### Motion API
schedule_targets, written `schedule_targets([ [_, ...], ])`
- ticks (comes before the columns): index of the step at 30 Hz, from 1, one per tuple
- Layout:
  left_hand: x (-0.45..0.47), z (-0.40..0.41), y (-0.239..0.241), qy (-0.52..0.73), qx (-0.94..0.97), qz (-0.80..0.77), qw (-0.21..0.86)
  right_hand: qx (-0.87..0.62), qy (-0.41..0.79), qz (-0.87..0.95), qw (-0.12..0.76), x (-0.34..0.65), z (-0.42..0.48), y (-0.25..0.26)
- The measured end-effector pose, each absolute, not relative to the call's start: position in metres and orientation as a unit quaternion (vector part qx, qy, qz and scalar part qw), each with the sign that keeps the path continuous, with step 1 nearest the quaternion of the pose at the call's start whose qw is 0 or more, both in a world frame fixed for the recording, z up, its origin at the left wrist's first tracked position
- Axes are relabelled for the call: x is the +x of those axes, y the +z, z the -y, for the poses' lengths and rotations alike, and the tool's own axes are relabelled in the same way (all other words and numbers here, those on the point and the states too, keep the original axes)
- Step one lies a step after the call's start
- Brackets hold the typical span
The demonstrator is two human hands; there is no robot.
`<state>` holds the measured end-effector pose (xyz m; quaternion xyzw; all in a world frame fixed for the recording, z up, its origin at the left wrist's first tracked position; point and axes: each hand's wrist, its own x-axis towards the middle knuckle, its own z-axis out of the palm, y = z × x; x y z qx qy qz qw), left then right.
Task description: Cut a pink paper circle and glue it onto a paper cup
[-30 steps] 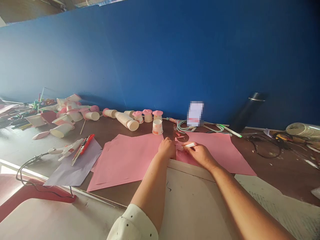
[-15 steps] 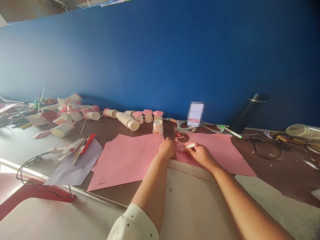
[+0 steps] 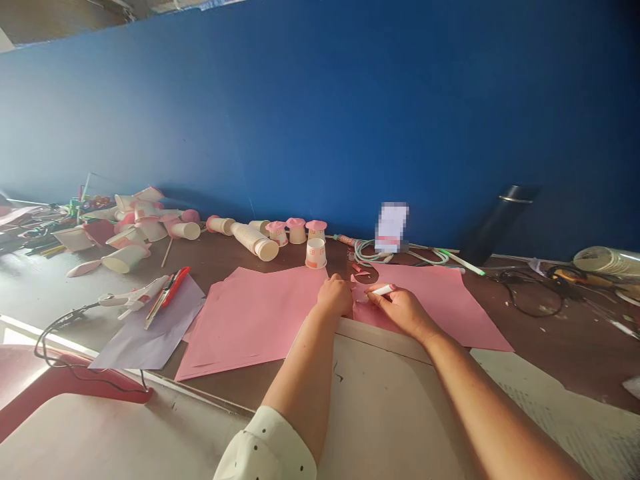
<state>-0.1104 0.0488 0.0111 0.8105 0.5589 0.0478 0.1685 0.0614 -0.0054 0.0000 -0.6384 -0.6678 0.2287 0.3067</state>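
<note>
My right hand (image 3: pixel 403 308) grips a white marker (image 3: pixel 381 290), its tip down on a pink paper sheet (image 3: pixel 440 303) spread over the brown table. My left hand (image 3: pixel 335 295) is curled closed and presses on the same pink paper just left of the marker; what its fingers hold, if anything, is hidden. A round hole is cut in the sheet right behind the marker. A second stack of pink sheets (image 3: pixel 250 320) lies to the left of my left hand. An upturned paper cup (image 3: pixel 315 254) stands just beyond my hands.
A pile of paper cups (image 3: pixel 130 230) and straws lies far left. A glue gun (image 3: pixel 133 298) and red scissors (image 3: pixel 170 293) rest on lilac paper. A dark flask (image 3: pixel 493 227) leans on the blue wall. Cables (image 3: pixel 530 293) sprawl at right. A white board (image 3: pixel 390 400) lies under my forearms.
</note>
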Motion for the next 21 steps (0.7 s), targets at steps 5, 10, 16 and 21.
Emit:
schedule_targets([
  [5,-0.11,-0.0481,0.0115,0.048,0.81,-0.561,0.167,-0.641,0.219,0.672,0.299,0.0605,0.0073,0.0037],
  [10,-0.1101,-0.0459,0.0127,0.05,0.807,-0.565,0.168,-0.637,0.191,0.683,0.301,0.0609,0.0063,0.0021],
  [16,-0.1099,-0.0454,0.0131,0.055,0.804,-0.566,0.177,-0.639,0.174,0.677,0.321,0.0618,0.0038,-0.0024],
  [21,-0.1094,-0.0466,0.0131,0.049,0.798,-0.573,0.182,-0.615,0.211,0.646,0.399,0.0613,0.0076,0.0046],
])
